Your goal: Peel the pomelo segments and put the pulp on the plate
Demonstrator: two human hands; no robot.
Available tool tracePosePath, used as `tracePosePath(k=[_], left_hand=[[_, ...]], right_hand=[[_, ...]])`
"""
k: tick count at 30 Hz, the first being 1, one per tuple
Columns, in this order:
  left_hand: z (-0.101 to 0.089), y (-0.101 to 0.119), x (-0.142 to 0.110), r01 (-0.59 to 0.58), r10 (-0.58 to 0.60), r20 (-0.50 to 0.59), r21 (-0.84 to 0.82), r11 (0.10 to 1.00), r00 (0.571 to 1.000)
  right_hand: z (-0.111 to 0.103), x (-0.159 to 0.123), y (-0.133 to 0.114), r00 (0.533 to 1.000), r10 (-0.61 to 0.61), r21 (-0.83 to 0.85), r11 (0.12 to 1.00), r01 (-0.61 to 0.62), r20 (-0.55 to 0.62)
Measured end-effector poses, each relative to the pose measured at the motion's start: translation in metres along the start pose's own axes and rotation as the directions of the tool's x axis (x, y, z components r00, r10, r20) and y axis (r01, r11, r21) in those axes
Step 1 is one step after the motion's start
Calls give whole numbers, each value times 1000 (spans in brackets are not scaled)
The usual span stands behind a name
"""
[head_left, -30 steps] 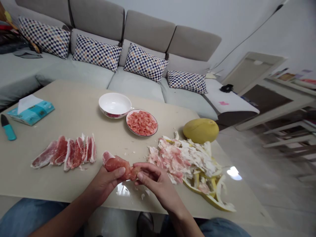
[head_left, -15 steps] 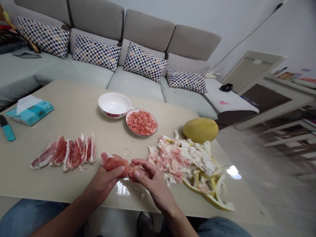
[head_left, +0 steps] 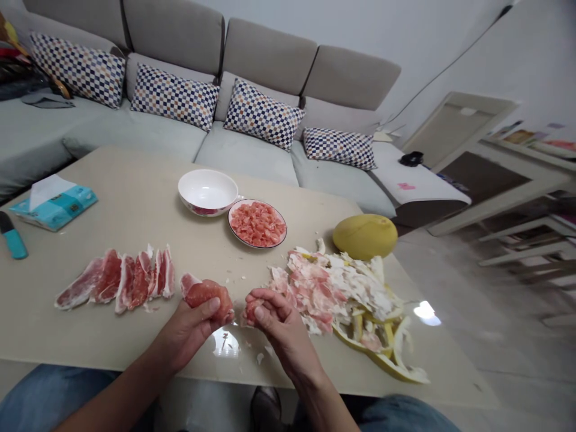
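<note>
My left hand (head_left: pixel 194 327) grips a peeled pink pomelo segment (head_left: pixel 209 297) over the front of the table, its thumb across the flesh. Just to the right, my right hand (head_left: pixel 276 327) is closed on a small piece of pomelo flesh (head_left: pixel 252 311), partly hidden by the fingers. A gap separates the two pieces. Several pomelo segments with pale skin (head_left: pixel 128 279) lie in a row at the left. Beyond my hands, a plate (head_left: pixel 234 234) holds a heap of pink pomelo pieces (head_left: pixel 258 223).
A white bowl (head_left: pixel 207 189) stands beside the plate. To the right lie membrane scraps (head_left: pixel 310 285), yellow rind (head_left: pixel 391 366) and a whole pomelo (head_left: pixel 365 236). A tissue pack (head_left: pixel 56 207) and a teal-handled knife (head_left: pixel 15 241) are at the left. A sofa (head_left: pixel 243 153) runs behind the table.
The pomelo flesh between my hands has come apart. My right hand has moved slightly right with the small piece, while my left hand keeps the larger segment.
</note>
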State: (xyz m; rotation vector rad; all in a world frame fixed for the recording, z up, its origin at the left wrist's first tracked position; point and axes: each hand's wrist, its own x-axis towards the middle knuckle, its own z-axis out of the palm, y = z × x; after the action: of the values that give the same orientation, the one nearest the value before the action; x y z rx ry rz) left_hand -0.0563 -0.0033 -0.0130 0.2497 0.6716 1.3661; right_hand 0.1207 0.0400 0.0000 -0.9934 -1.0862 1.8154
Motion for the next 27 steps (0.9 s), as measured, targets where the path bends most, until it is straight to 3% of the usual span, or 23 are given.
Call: tracePosePath(k=[7,13,18,27], left_hand=[[-5,3,2,14,-15,22,71,997,1000],[-7,1,6,-43,27,50,369,928,998],[-6,-1,5,-55,12,94,472,880,996],[-5,2,6,-11,37,-40,508,861,999]], right_hand=[[-6,2,-11,995,-91,-213,972,97,37],[-4,7,-28,966,-76,-496,846,194,248],[7,16,-25,973,93,-323,946,-20,210],[11,25,-14,945,258,-262,944,-202,202]])
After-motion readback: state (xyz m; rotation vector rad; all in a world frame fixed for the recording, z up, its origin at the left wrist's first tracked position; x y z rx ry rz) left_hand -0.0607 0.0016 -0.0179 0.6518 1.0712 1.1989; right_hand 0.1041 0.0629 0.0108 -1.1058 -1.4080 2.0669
